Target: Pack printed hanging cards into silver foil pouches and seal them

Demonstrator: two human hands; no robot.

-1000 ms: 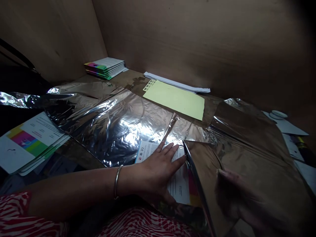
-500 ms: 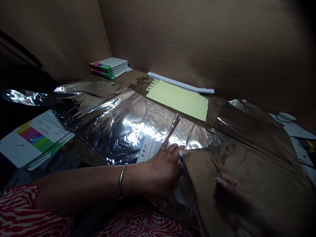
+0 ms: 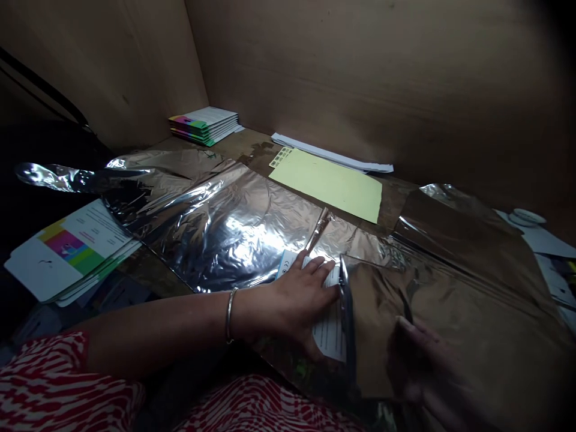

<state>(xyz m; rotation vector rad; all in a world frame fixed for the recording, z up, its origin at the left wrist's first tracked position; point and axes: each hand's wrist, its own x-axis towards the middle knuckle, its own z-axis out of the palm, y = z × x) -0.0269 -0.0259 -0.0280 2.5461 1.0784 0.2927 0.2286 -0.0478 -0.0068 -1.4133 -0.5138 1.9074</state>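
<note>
A white printed card or flat box (image 3: 330,333) with a blue edge lies on a shiny foil sheet (image 3: 243,231). My left hand (image 3: 299,300) rests over it, fingers spread and lying flat, partly hiding it. A silvery bracelet circles that wrist. Against the right edge of the card stands a folded foil flap (image 3: 375,318). My right hand (image 3: 423,354), dark and blurred, pinches the foil at this flap, with the thumb showing on top and the other fingers hidden.
Colourful printed cards (image 3: 76,252) are stacked at the left, and another stack (image 3: 204,126) stands by the back wall. A pale yellow sheet (image 3: 328,183) and a white paper strip (image 3: 333,155) lie behind the foil. At the right is a tape roll (image 3: 526,217).
The printed card has shifted right, closer to the foil flap. My left fingers now lie over it, and the flap has swung more upright. My right hand stays at the foil.
</note>
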